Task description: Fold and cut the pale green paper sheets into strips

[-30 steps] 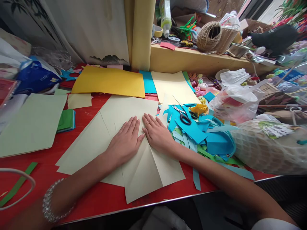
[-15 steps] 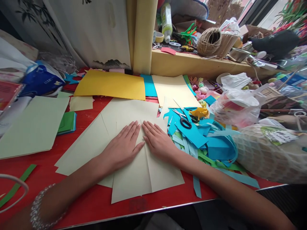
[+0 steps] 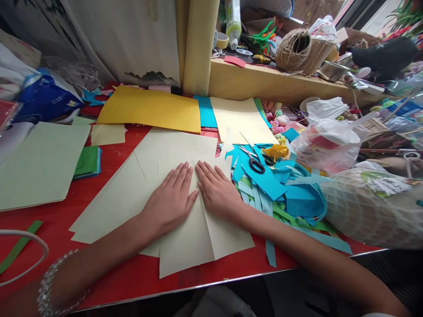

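A pale cream sheet of paper point(image 3: 185, 251) with a crease down its middle lies on the red table in front of me. My left hand point(image 3: 172, 196) rests flat on it, left of the crease, fingers stretched forward. To the right of the crease my right hand point(image 3: 218, 189) lies flat as well, its fingers pointing away from me. The two hands sit close together with a narrow gap between them. Under and beyond this sheet are larger pale sheets point(image 3: 122, 185), with thin lines on one.
Black-handled scissors point(image 3: 257, 165) lie on blue and green paper scraps point(image 3: 274, 185) at the right. Yellow card point(image 3: 148, 108) and cream card point(image 3: 241, 119) lie behind. More pale sheets point(image 3: 39, 163) are at the left. A netted bag point(image 3: 370, 211) stands at the right edge.
The camera view has shifted slightly. The sheet's near edge has swung a little to the right, and its crease looks more raised. Both hands stay flat on it.
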A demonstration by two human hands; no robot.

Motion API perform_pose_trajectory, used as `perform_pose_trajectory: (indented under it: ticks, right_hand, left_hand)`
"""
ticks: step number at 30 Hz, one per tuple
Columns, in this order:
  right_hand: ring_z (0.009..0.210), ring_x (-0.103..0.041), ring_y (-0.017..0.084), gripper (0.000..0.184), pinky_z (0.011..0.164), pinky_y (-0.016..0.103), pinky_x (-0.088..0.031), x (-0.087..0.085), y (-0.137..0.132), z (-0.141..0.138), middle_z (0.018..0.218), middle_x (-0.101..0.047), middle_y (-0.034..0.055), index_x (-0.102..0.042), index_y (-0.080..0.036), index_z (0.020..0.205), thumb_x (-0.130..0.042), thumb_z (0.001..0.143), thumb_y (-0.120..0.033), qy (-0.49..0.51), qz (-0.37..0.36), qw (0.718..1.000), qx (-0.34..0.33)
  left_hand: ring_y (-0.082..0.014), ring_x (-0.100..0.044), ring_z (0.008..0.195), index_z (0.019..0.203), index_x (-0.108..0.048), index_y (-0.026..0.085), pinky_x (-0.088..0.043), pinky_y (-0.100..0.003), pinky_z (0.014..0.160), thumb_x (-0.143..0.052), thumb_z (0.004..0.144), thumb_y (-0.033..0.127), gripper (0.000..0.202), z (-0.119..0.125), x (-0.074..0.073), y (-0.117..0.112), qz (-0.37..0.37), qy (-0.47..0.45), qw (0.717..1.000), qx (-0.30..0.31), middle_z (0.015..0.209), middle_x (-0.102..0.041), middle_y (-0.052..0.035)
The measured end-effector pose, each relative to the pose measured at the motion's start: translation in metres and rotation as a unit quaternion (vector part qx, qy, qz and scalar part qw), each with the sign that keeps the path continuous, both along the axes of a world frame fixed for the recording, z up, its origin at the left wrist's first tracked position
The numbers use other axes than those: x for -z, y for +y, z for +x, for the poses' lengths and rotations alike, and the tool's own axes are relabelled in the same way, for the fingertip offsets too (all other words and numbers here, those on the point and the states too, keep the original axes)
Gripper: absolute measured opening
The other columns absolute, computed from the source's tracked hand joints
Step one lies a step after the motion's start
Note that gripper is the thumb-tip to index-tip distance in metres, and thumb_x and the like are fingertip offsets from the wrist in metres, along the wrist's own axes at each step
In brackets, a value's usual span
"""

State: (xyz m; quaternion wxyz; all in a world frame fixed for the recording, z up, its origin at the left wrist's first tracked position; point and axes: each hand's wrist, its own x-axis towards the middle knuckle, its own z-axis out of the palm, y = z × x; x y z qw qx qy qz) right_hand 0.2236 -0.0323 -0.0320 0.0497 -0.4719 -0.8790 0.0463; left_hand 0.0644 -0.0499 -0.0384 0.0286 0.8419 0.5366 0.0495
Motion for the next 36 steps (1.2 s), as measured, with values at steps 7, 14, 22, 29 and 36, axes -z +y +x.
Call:
perform_pose_trajectory:
  ticks: [7, 14, 22, 29, 36]
  right_hand:
    - [0.141, -0.013, 0.02, 0.053, 0.115, 0.041, -0.014, 0.0, -0.001, -0.001, 0.151, -0.018, 0.0082, -0.025, -0.008, 0.144, -0.017, 0.096, -0.028, 0.0, -0.003, 1.0, 0.008]
    - [0.141, -0.012, 0.02, 0.053, 0.115, 0.041, -0.014, 0.002, 0.0, -0.001, 0.152, -0.018, 0.0078, -0.025, -0.008, 0.144, -0.017, 0.096, -0.027, -0.01, 0.0, 1.0, 0.008]
    - [0.141, -0.012, 0.02, 0.053, 0.115, 0.041, -0.014, 0.0, -0.002, -0.003, 0.152, -0.018, 0.0079, -0.024, -0.007, 0.145, -0.017, 0.096, -0.027, -0.008, 0.0, 1.0, 0.01]
    - [0.14, -0.015, 0.019, 0.053, 0.115, 0.04, -0.014, 0.002, 0.003, -0.001, 0.151, -0.021, 0.0088, -0.027, -0.006, 0.144, -0.017, 0.097, -0.029, 0.024, -0.012, 1.0, 0.016]
    - [0.14, -0.015, 0.015, 0.052, 0.114, 0.038, -0.023, -0.009, 0.005, 0.012, 0.151, -0.024, 0.0094, -0.028, -0.008, 0.143, -0.02, 0.094, -0.022, 0.136, -0.004, 0.991, -0.007]
  left_hand:
    - [-0.0217, -0.015, 0.14, 0.143, -0.023, 0.003, -0.018, -0.04, 0.115, -0.019, 0.093, 0.043, 0.064, 0.004, 0.001, -0.004, 0.006, -0.012, 1.0, -0.021, 0.151, -0.019, -0.0138]
    - [-0.0228, -0.015, 0.14, 0.143, -0.023, 0.002, -0.019, -0.041, 0.115, -0.019, 0.093, 0.042, 0.064, 0.007, 0.001, -0.007, 0.008, -0.03, 0.999, -0.036, 0.151, -0.02, -0.0154]
    - [-0.0243, -0.016, 0.14, 0.142, -0.023, -0.001, -0.018, -0.041, 0.115, -0.018, 0.093, 0.04, 0.064, 0.01, 0.001, -0.01, 0.016, -0.018, 0.999, -0.048, 0.15, -0.021, -0.0172]
    - [-0.0235, -0.013, 0.14, 0.142, -0.023, 0.0, -0.019, -0.04, 0.115, -0.019, 0.093, 0.041, 0.064, 0.003, -0.004, -0.007, 0.019, 0.001, 1.0, -0.014, 0.151, -0.018, -0.0168]
    - [-0.0218, -0.009, 0.141, 0.144, -0.017, 0.006, -0.016, -0.039, 0.115, -0.016, 0.092, 0.052, 0.07, -0.009, -0.006, -0.002, -0.026, 0.025, 0.999, 0.028, 0.153, -0.013, -0.012]
